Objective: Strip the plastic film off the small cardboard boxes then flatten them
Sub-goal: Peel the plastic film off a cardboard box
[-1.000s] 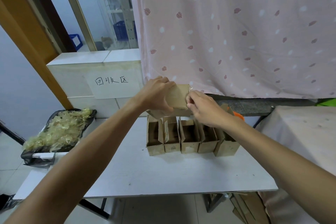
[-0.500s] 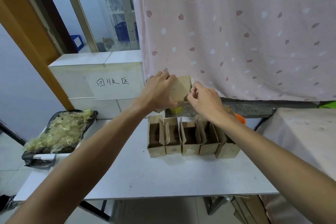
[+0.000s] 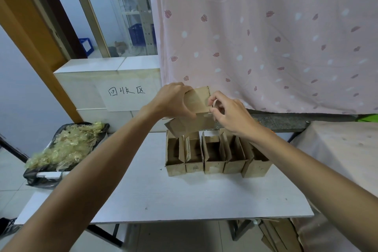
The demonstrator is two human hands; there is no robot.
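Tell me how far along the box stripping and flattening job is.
Done: a heap of stripped film fills the black bag. In hand: the left hand holds one box up while the right hand pinches at its right edge. Left: five open boxes stand unflattened in a row on the table.

row of open boxes (image 3: 214, 166) — on table (image 3: 184, 200) | film heap (image 3: 65, 145) left of row | held box (image 3: 197, 99) above row

held box (image 3: 197, 106) | tipped forward | right hand (image 3: 231, 115) | fingers (image 3: 217, 94) looser at its edge
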